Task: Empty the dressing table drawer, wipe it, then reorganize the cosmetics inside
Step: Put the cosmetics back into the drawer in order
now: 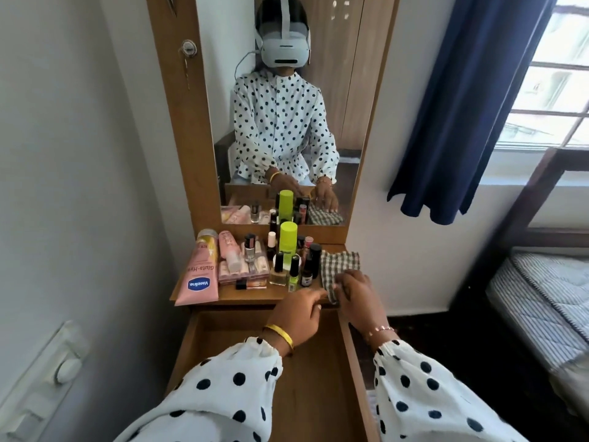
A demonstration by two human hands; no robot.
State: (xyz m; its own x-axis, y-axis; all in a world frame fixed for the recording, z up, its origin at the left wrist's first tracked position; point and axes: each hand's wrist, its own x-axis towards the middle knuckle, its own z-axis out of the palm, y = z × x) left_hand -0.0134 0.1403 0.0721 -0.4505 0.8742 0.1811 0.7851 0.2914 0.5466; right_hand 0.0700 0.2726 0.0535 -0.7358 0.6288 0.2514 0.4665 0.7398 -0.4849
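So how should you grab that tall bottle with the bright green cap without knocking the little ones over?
Take the green-capped bottle by its cap, coming straight down from above. It stands upright and pokes up higher than the small bottles crowded around it, so only its top is free. From the front or side, fingers would probably bump those neighbours.

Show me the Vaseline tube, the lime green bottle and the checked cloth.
Vaseline tube (198, 284): head view, on its blue logo.
Lime green bottle (288, 236): head view, on the real bottle's cap, not its reflection.
Checked cloth (338, 261): head view, on its upper part.
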